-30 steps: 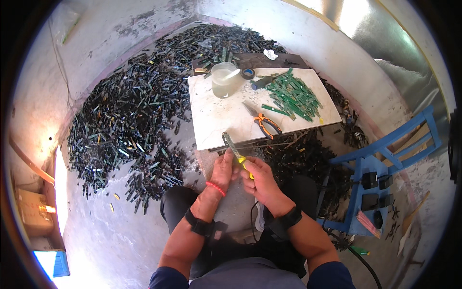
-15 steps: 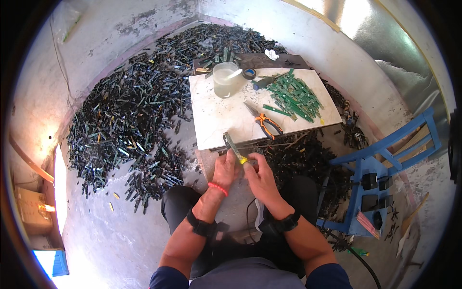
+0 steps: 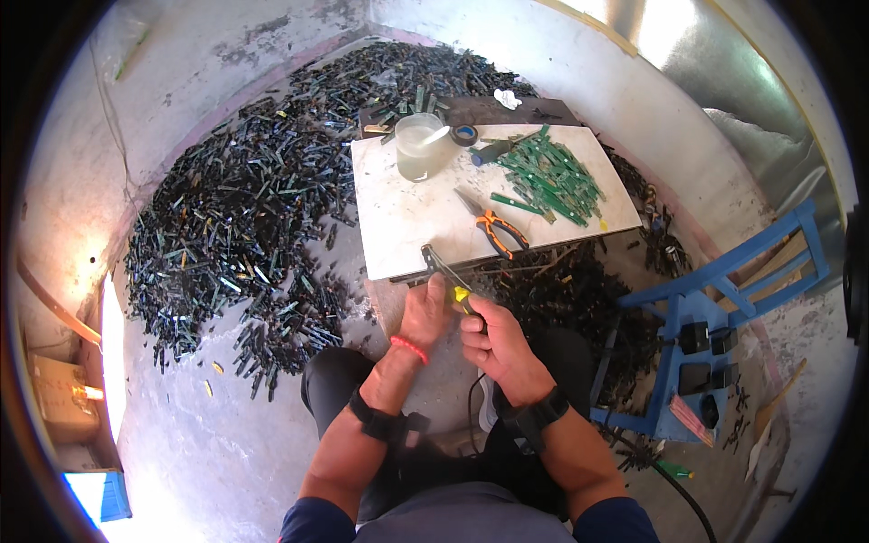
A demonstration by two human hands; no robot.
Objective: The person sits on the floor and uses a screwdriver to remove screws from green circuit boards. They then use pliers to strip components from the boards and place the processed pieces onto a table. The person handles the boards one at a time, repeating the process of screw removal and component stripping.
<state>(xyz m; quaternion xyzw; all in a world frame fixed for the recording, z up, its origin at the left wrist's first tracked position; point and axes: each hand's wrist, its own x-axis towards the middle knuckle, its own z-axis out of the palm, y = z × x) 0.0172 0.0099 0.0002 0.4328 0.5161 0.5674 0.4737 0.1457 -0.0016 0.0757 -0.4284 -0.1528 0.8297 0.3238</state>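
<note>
- Left hand (image 3: pixel 425 312): thumb and fingers closed, apparently on the dark strip (image 3: pixel 428 258), which sticks out past them by the table (image 3: pixel 389 261)'s near edge
- Right hand (image 3: pixel 493 337): fingers curled round the yellow tool (image 3: pixel 462 295); its thin end points toward the strip
- Strip: probably light, stiff, perhaps brittle; best pinched by its edges; tool likely rigid, best gripped by its handle
- Half a second ago the right fingers were looser; now they are tucked in

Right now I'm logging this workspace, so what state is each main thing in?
Right hand, closed around the yellow-handled tool
Left hand, closed on a dark strip
Pliers, lying down, handles spread
Jar, upright, open
Tape roll, lying flat
Green strips, heaped loosely
Dark pieces, piled across the floor
Blue chair, upright, loaded
</note>
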